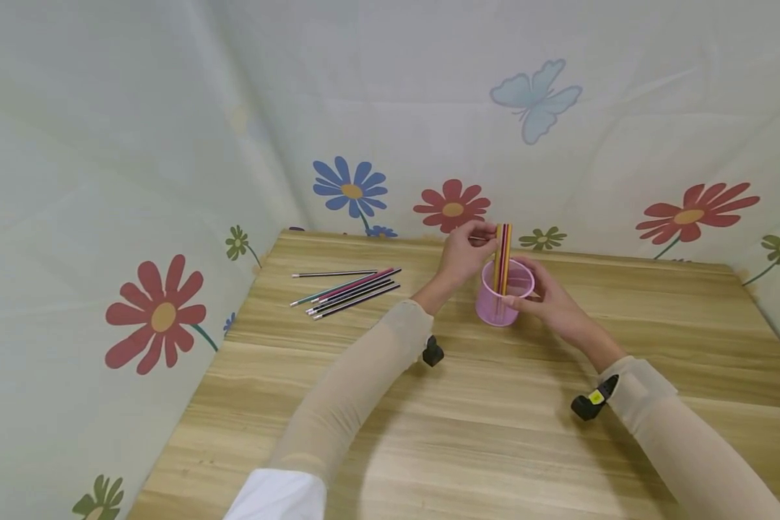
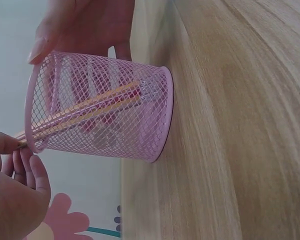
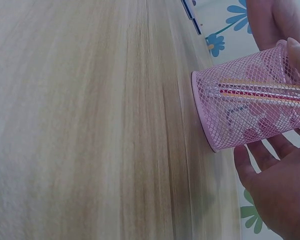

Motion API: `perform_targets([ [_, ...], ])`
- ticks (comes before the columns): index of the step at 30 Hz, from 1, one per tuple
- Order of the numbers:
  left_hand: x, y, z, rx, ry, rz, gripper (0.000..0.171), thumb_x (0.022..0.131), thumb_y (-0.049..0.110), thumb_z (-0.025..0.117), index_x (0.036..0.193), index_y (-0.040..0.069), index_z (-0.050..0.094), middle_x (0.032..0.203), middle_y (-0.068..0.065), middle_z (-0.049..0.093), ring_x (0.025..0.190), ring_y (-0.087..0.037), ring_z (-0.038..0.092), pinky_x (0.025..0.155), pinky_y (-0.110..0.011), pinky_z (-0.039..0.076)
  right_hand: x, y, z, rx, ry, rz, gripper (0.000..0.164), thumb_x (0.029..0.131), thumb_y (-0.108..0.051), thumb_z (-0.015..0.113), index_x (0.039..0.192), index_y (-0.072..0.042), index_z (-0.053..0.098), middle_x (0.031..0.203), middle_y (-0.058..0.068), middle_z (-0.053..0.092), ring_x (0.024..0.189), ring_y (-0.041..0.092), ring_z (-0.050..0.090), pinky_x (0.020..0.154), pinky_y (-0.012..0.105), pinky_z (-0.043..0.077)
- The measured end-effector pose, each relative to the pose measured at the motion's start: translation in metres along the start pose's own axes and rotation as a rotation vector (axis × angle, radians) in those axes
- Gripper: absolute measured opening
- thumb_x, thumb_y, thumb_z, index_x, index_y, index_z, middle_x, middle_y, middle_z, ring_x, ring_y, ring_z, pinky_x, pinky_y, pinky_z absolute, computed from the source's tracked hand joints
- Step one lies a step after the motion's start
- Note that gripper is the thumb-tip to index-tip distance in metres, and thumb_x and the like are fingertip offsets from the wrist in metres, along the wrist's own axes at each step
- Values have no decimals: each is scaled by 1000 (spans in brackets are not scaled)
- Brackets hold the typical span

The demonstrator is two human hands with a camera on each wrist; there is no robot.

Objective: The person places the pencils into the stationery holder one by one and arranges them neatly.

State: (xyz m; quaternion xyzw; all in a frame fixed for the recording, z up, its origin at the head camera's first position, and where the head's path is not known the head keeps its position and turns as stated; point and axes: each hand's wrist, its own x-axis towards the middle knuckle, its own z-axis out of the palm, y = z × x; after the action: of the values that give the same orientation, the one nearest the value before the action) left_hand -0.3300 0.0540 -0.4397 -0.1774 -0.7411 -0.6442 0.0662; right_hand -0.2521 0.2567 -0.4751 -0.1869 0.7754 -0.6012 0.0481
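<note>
A pink mesh pencil cup (image 1: 494,312) stands upright on the wooden table. Several pencils (image 1: 503,253), yellow and dark red, lean inside it, and their upper ends rise above the rim. My left hand (image 1: 463,254) pinches these pencils between thumb and fingers; in the left wrist view this grip lies right by the cup's rim. From the right side, my right hand (image 1: 559,307) holds the cup, its thumb at the near rim and its fingers around the far side. Through the mesh in the right wrist view, the lower ends of the pencils (image 3: 255,92) reach close to the bottom.
Left of the cup, several more pencils (image 1: 354,292) lie loosely side by side, black, teal and pinkish red. One black pencil (image 1: 334,274) lies slightly apart behind them. A pale cloth (image 1: 403,108) printed with flowers and a butterfly hangs behind the table (image 1: 494,433) and along its left side.
</note>
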Motion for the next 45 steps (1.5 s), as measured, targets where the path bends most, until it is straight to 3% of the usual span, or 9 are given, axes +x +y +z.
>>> perform_targets([
  [6, -1, -3, -2, 12, -19, -15, 22, 96, 5, 78, 117, 2, 73, 105, -7, 74, 94, -13, 70, 85, -20, 58, 0, 0, 2, -6, 5, 8, 77, 100, -9, 75, 164, -13, 33, 155, 17, 47, 146, 36, 43, 118, 57, 38],
  [12, -4, -6, -7, 31, -89, -11, 20, 96, 7, 79, 114, 1, 73, 101, -8, 74, 90, -13, 70, 84, -21, 58, 0, 1, 3, -2, 7, 7, 77, 99, -9, 75, 163, -13, 33, 156, 16, 47, 148, 37, 41, 119, 61, 35],
  [16, -6, -7, -18, 50, -152, -12, 21, 97, 13, 79, 116, 4, 74, 105, -6, 74, 95, -13, 70, 87, -22, 58, 1, 1, 4, 6, 5, 2, 77, 99, -9, 76, 163, -13, 34, 156, 17, 46, 148, 38, 41, 120, 61, 35],
  [23, -6, -2, -51, 165, -232, -38, 26, 99, 21, 79, 120, 7, 73, 111, -3, 74, 102, -15, 69, 91, -23, 56, 1, 0, 2, 8, -7, -6, 77, 99, -9, 75, 164, -13, 33, 153, 20, 49, 142, 39, 48, 109, 31, 48],
  [25, -7, 1, -62, 196, -247, -37, 27, 99, 21, 79, 120, 7, 73, 112, -4, 74, 103, -16, 69, 92, -24, 56, 1, 0, 2, 2, -6, -2, 78, 99, -9, 76, 164, -12, 33, 153, 20, 49, 142, 39, 48, 109, 32, 48],
  [30, -9, 1, -87, 255, -284, -8, 26, 100, 20, 77, 121, 6, 72, 112, -3, 74, 103, -17, 69, 93, -27, 56, 0, 0, 0, -10, 8, 11, 78, 99, -8, 76, 164, -10, 32, 155, 21, 47, 147, 40, 42, 119, 56, 38],
  [31, -10, 0, -92, 261, -290, -4, 26, 100, 20, 77, 121, 6, 72, 111, -3, 74, 103, -17, 69, 93, -27, 57, 0, 0, 0, -10, 8, 12, 78, 99, -8, 76, 164, -10, 32, 155, 21, 46, 148, 40, 41, 119, 56, 38],
  [38, -22, -14, -127, 319, -357, -47, 31, 100, 16, 76, 123, -3, 70, 110, -7, 72, 101, -21, 68, 92, -35, 57, 0, -2, 0, -19, 2, 10, 78, 99, -10, 76, 164, -12, 32, 155, 20, 48, 145, 40, 45, 116, 40, 44],
  [45, -38, -30, -159, 424, -351, -117, 28, 100, 17, 76, 122, 0, 70, 109, -8, 71, 102, -24, 69, 89, -39, 57, 0, -1, -1, -10, 0, 17, 79, 99, -9, 76, 164, -12, 32, 155, 19, 49, 145, 40, 45, 110, 29, 47],
])
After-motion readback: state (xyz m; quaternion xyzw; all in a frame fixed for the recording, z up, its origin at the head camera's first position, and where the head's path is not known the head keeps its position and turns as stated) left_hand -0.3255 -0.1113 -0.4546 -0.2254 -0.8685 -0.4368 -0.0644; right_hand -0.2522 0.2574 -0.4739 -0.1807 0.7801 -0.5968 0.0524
